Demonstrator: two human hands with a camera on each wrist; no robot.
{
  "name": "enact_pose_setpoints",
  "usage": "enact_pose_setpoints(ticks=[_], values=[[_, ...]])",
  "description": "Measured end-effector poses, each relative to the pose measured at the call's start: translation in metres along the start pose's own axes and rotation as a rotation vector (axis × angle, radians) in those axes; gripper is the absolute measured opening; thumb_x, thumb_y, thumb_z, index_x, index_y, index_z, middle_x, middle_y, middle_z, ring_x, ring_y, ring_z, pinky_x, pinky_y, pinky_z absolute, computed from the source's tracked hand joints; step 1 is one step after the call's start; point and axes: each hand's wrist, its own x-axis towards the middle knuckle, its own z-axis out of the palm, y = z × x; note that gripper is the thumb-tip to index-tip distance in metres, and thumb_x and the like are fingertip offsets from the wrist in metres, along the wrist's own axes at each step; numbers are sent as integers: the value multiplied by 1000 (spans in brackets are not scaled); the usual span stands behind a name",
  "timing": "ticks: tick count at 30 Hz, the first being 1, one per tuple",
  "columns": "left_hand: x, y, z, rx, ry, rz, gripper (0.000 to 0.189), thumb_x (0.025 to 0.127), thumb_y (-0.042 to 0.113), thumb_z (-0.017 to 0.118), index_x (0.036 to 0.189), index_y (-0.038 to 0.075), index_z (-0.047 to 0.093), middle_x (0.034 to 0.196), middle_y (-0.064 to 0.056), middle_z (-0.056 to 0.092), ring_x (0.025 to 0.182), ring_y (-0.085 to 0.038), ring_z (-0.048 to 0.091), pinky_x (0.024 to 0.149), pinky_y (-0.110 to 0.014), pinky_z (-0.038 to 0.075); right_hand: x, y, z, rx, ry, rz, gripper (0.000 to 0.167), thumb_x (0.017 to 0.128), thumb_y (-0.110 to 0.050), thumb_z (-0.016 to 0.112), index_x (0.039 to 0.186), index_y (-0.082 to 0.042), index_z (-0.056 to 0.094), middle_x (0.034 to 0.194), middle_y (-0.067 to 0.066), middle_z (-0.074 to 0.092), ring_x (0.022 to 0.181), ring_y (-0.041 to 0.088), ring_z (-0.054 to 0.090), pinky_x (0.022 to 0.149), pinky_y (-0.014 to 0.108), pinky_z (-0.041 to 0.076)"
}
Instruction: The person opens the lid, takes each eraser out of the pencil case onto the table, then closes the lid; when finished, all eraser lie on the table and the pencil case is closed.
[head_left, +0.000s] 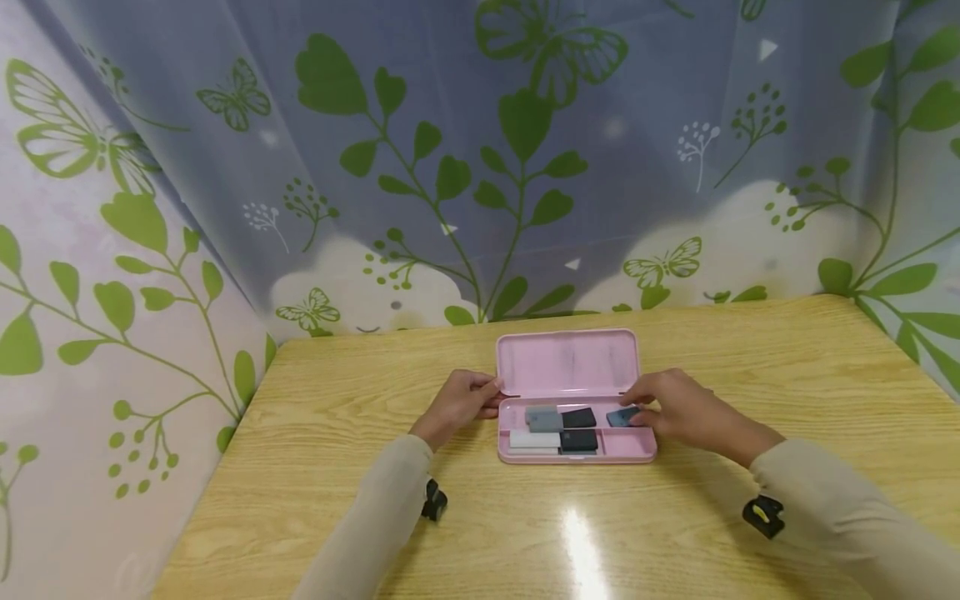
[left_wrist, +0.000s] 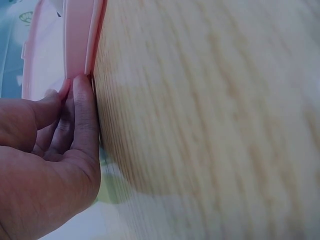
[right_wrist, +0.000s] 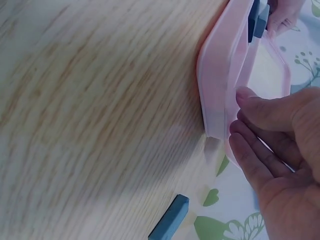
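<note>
Pink pencil case (head_left: pixel 628 446), lying open on a wood-grain table (head_left: pixel 300 500) between a person's two hands. The left hand (head_left: pixel 463 400) pinches the case at its left rear corner, near the hinge, with thumb and fingers drawn together. The right hand (head_left: pixel 678 408) reaches over the right end, thumb and fingers curled about a small blue block (head_left: pixel 619 417) in the rear compartment. It appears to be pinching the block; how firmly, I cannot tell, as the case wall hides it in the right wrist view.

Left of the blue block, in that same rear row, are a grey block (head_left: pixel 543 419) and a black block (head_left: pixel 578 417), side by side. In the front row sit a white block (head_left: pixel 535 442), perhaps more than one, and a second dark block (head_left: pixel 578 440). The front right compartment shows bare pink plastic.

The lid (head_left: pixel 567 362) stands tilted up at the back. Judging by how things lie, the filling is well along: most of the blocks in view are inside. Left over is a loose block (right_wrist: pixel 170 217) on the table beyond the right end, visible from the right wrist, and the lid is not yet closed.

Farther out are beige sleeves (head_left: pixel 375 517), a small black device (head_left: pixel 763 517) under the right forearm, and a blue-and-white curtain (head_left: pixel 420 208) printed with green leaves and butterflies.
</note>
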Motion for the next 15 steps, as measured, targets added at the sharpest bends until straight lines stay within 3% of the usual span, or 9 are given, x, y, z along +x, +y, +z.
enact_pose_setpoints(ticks=[15], values=[[2, -1, 1, 16, 7, -4, 29, 105, 14, 56, 121, -6, 70, 94, -11, 73, 77, -10, 67, 76, -28, 62, 10, -6, 2, -68, -125, -13, 21, 84, 13, 74, 103, 4, 76, 101, 11, 74, 95, 27, 70, 81, 43, 61]])
